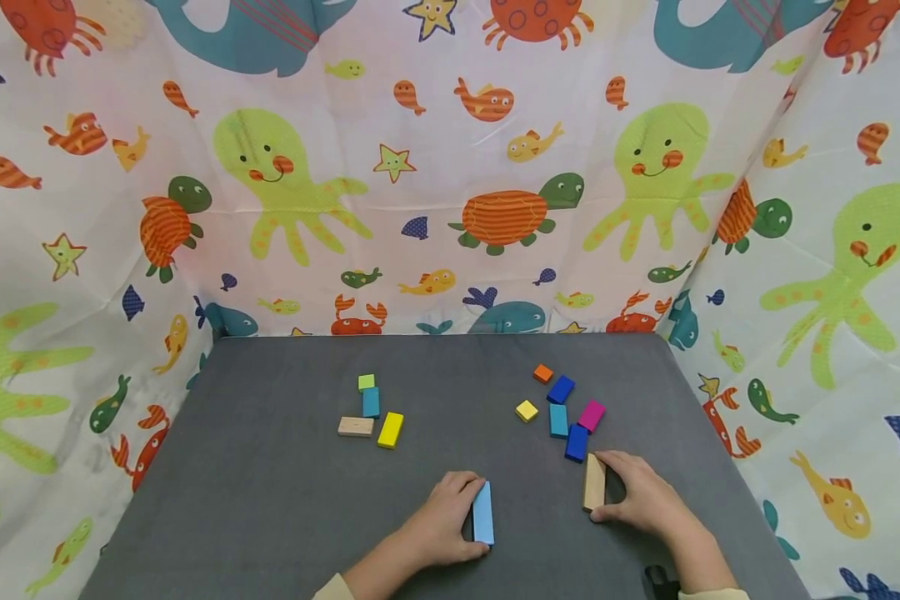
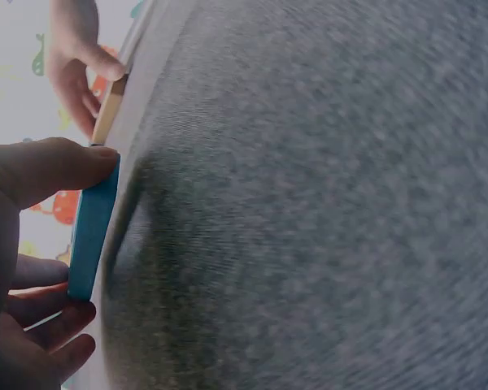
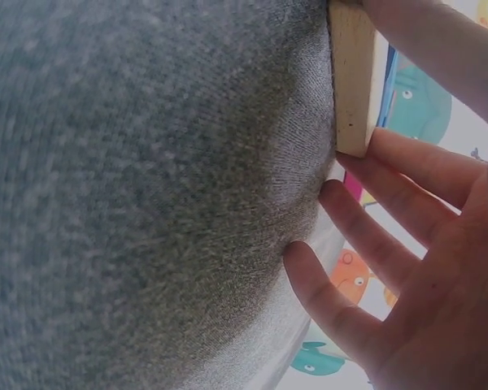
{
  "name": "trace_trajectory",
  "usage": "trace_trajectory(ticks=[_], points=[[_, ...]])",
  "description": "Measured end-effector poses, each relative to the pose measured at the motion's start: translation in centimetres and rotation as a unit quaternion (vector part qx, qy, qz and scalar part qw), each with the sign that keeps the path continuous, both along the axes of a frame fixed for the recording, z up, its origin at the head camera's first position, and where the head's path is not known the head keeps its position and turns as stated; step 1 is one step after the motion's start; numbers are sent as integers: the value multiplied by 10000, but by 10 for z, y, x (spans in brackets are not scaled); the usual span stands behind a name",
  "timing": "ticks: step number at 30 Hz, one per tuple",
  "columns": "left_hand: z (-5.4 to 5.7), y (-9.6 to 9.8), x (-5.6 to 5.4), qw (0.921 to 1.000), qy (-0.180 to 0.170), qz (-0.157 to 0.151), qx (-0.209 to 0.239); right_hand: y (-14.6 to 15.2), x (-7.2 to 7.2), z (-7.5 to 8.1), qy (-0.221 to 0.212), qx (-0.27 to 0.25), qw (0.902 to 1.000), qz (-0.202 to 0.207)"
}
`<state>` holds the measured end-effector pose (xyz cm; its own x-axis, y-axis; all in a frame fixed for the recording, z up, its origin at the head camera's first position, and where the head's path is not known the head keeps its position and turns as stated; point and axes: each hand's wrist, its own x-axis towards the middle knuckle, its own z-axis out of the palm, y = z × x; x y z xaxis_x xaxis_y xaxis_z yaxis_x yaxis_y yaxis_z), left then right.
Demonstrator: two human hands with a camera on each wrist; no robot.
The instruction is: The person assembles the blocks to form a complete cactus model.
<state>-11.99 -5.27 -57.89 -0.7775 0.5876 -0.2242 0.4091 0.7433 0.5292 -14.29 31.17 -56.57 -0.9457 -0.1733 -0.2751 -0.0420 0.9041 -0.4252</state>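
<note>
My left hand pinches a long light blue block by its two ends, thumb at the near end and fingers at the far one. In the left wrist view the same blue block appears slightly above the cloth. My right hand grips a plain wooden block end to end between thumb and fingers. The right wrist view shows that wooden block close to the cloth, its upper end partly covered by the thumb. Just beyond it lies a dark blue block.
Magenta, teal, blue, orange and yellow blocks lie at the right. Green, teal, wooden and yellow blocks lie further left. A printed curtain borders the grey table.
</note>
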Motion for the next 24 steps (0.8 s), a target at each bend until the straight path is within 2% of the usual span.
trace_trajectory(ticks=[6,14,19,24], points=[[-3,7,1,9998,-129,98,-124,1,2,1,16,-9,10000,-18],[-6,8,0,9998,-44,82,-155,1,2,4,-40,142,9999,80],[-11,0,6,9994,-230,227,93,-2,1,5,-5,210,9997,105],[-16,-8,14,9989,-176,428,13,-3,4,9,200,-71,9997,117]])
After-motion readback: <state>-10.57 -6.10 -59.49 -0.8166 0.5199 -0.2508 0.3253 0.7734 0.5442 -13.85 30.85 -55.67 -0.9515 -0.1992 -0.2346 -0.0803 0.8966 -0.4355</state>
